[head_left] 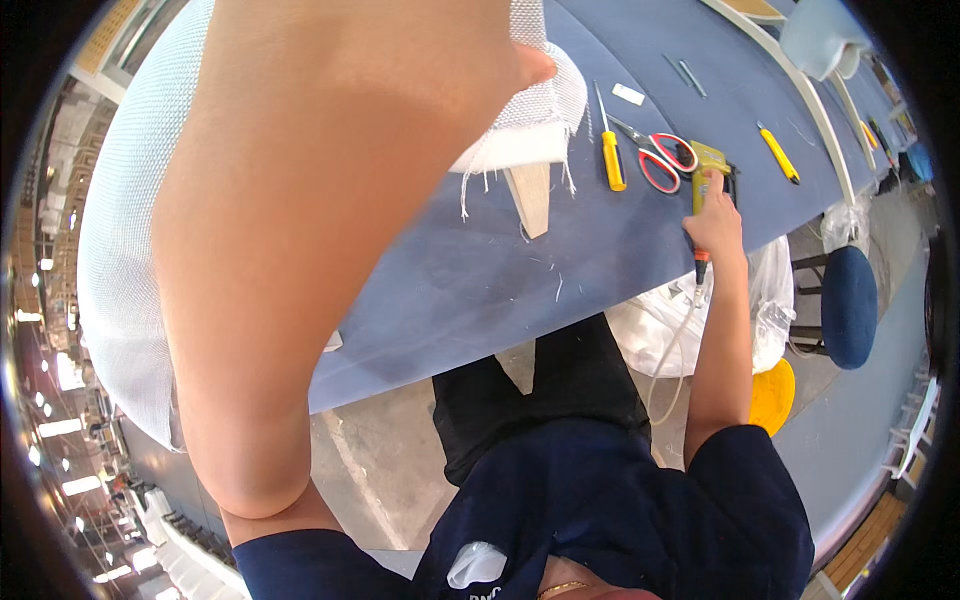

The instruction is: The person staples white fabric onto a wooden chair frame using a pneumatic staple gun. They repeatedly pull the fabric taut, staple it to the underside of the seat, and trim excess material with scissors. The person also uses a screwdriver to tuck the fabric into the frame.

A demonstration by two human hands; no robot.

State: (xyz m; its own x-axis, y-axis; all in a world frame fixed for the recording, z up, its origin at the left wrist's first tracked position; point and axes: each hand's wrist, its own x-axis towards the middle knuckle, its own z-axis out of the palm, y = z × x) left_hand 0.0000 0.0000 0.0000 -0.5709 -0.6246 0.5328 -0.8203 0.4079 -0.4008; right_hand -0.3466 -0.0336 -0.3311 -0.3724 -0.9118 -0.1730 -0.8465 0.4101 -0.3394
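Observation:
My right hand (716,222) grips a yellow pneumatic staple gun (708,156), which lies at the table's right part; a pale air hose (690,325) runs from its orange end. My left arm reaches up across the view, close to the camera. The left hand (490,60) is on or just over an upholstered piece covered in pale woven fabric (130,200); one digit shows against the cloth, and the other fingers are hidden. Frayed threads hang from the fabric's edge over a white padded end, and a tapered wooden leg (530,200) sticks out below it.
On the blue-grey covered table (450,290) lie red-handled scissors (660,163), a yellow screwdriver (612,160), a yellow utility knife (778,153) and thread scraps. Clear plastic sheeting (640,330) hangs below the right edge. A dark blue stool (850,307) stands at right.

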